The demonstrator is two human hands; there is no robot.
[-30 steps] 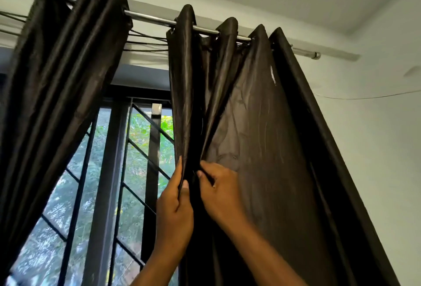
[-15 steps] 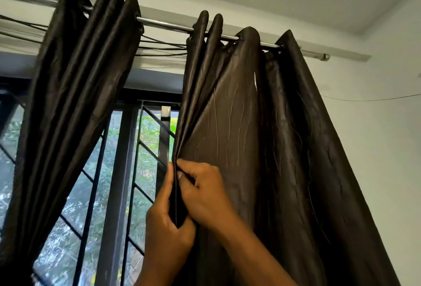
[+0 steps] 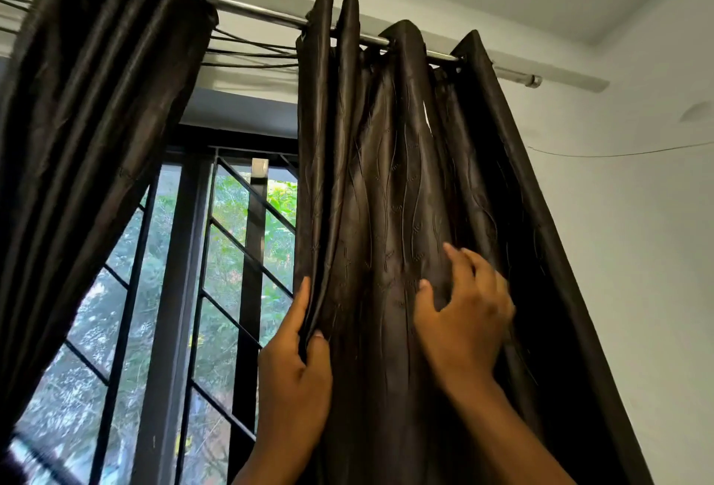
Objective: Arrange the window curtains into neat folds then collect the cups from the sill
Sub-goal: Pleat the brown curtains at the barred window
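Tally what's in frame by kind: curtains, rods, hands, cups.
Curtain panels: 2, left panel, right panel
Curtain rod: 1
Hands: 2, left hand, right hand
Cups: 0 visible
Total: 5

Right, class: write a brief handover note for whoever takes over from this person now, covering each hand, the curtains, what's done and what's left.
Left hand: pinches the leading folds of the right curtain at its window-side edge.
Right hand: open, fingers spread on the next fold, no grip.
Left curtain: bunched in folds on the rod.
Done: two tight folds gathered on the right curtain.
Left: gather its remaining wider folds, then collect the cups; sill and cups are out of view.
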